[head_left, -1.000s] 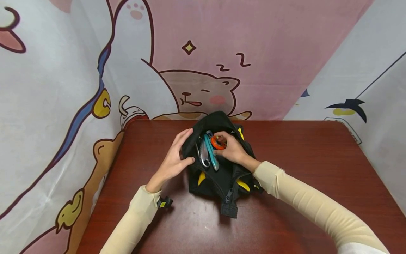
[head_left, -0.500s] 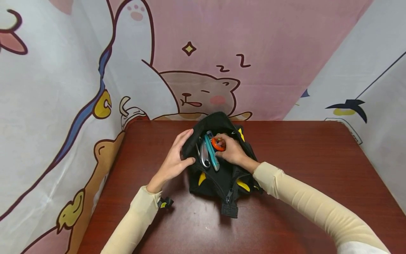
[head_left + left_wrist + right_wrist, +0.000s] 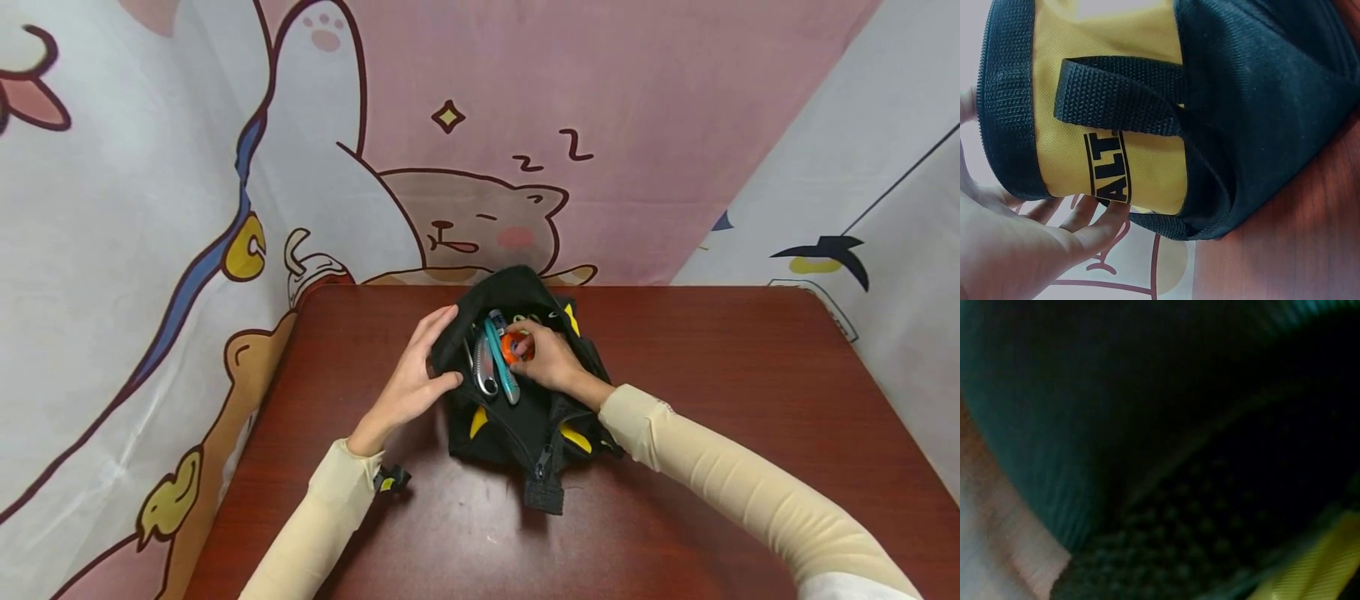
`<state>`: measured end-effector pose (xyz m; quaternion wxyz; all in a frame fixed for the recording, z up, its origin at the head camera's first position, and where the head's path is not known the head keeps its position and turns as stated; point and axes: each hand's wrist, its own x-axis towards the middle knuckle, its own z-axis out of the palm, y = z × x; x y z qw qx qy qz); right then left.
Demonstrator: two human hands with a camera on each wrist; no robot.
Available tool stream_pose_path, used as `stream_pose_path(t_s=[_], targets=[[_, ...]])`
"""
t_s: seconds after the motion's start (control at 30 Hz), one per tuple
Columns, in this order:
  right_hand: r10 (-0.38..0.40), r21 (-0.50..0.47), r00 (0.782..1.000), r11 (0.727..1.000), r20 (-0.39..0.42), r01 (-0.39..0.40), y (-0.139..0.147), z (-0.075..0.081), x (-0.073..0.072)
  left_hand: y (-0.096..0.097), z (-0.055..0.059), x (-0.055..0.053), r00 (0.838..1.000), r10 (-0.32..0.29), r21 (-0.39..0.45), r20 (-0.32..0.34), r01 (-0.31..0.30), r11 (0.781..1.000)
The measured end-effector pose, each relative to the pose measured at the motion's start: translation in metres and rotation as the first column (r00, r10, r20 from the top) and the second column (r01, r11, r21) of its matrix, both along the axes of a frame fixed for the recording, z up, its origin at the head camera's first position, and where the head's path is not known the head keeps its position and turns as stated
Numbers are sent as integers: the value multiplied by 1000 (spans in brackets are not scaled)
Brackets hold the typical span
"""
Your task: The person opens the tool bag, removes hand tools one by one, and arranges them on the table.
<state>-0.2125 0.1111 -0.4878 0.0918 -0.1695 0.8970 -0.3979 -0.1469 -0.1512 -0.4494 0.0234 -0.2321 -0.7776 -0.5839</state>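
An unzipped black tool bag (image 3: 517, 287) with yellow panels sits tilted on the table. My left hand (image 3: 405, 379) grips its left side, thumb at the rim; the left wrist view shows fingertips against the yellow panel (image 3: 1154, 178) below a black webbing handle (image 3: 1113, 94). Inside the mouth, my right hand (image 3: 551, 360) pinches an orange ring-shaped roll (image 3: 509, 350) between thumb and fingers. Just left of it lie a slim teal tool (image 3: 499, 358), a silver-grey tool (image 3: 484, 367) with a round hole at its end, and a dark blue tube (image 3: 497, 320). The right wrist view is mostly dark fabric.
The reddish-brown table (image 3: 720, 375) meets a cartoon-printed cloth (image 3: 630, 125) behind and at the sides. The bag's zipper end (image 3: 543, 492) hangs toward the near side. A small black piece (image 3: 392, 478) with a yellow-green patch is by my left wrist.
The orange roll has shifted slightly down toward the near side and turned in my right fingers. My left hand and the bag stay about where they were.
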Motion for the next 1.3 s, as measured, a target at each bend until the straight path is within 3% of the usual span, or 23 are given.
stream_pose_path(t_s=[0.67, 1.13, 1.3], targets=[[33, -140, 999, 990, 37, -28, 7, 16, 7, 0, -1, -1, 1000, -8, -9, 5, 8, 1000], [40, -248, 998, 967, -44, -50, 12, 32, 22, 2, -2, 0, 1000, -9, -3, 12, 9, 1000], [21, -294, 992, 954, -122, -56, 16, 40, 28, 2, -3, 0, 1000, -10, 5, 18, 10, 1000]])
